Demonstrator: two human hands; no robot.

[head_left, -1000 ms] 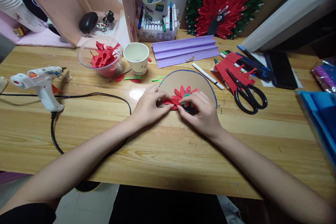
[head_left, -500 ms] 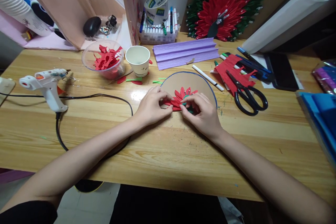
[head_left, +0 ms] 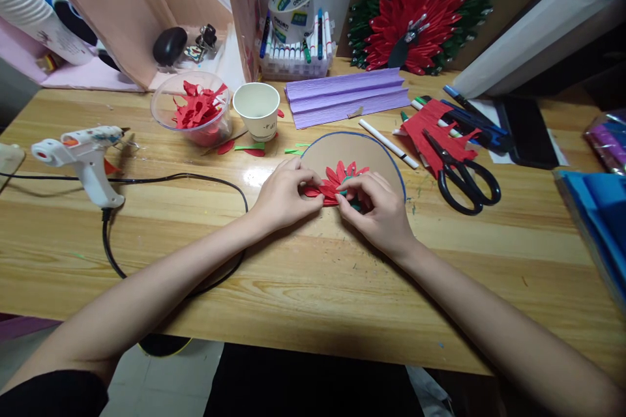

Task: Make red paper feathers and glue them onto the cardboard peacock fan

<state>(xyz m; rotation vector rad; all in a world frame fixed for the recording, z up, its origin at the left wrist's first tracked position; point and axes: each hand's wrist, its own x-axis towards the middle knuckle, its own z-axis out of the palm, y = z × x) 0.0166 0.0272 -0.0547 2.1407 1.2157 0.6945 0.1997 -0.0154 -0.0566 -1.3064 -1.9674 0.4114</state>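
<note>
A round cardboard disc [head_left: 337, 146] with a blue rim lies on the table, and red paper petals [head_left: 336, 174] fan out on its lower part around a bit of green. My left hand [head_left: 286, 192] is at the disc's left side, thumb and fingers closed on the tip of a red petal. From the right, my right hand [head_left: 381, 212] pinches at the inner end of the petals, beside the green centre. Its fingers hide part of the flower, and the exact hold of that pinch is partly covered.
A white glue gun [head_left: 92, 163] stands at the left, its black cord looping over the table. Behind are a tub of red scraps [head_left: 190, 111], a paper cup [head_left: 257, 111] and purple crepe paper [head_left: 342, 98]. Black scissors [head_left: 464, 179] rest on red paper [head_left: 425, 133] at the right.
Both hands stay almost where they were, still at the petals. The whole view has shifted very slightly.
</note>
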